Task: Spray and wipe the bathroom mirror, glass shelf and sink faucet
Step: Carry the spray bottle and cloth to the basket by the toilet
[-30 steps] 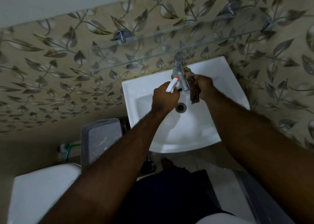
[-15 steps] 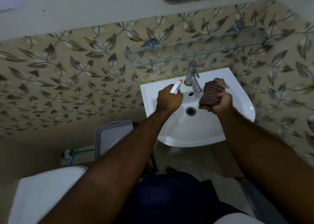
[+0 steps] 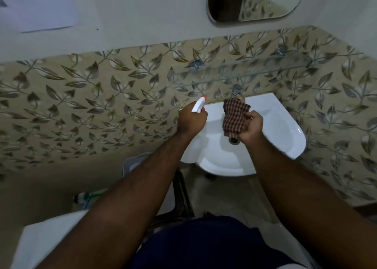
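Note:
My left hand [image 3: 191, 119] grips a white spray bottle [image 3: 199, 105] with a red nozzle tip, held over the left rim of the white sink [image 3: 285, 130]. A brown checked cloth [image 3: 234, 116] hangs from my right hand [image 3: 252, 129], raised above the basin in front of the faucet. Only the top of the chrome faucet [image 3: 236, 90] shows behind the cloth. The glass shelf [image 3: 255, 75] runs along the leaf-patterned tiles just above the faucet. The mirror [image 3: 255, 1] hangs higher on the plain wall, cut by the top edge.
A white toilet cistern [image 3: 40, 240] stands at the lower left. A grey plastic bin [image 3: 132, 162] sits between it and the sink, with pipes under the basin. A sheet of paper [image 3: 36, 5] is fixed on the wall at the upper left.
My right hand has come off the faucet with the cloth and lifted back over the basin. The view has tilted up, bringing the mirror into sight. My left hand still holds the bottle.

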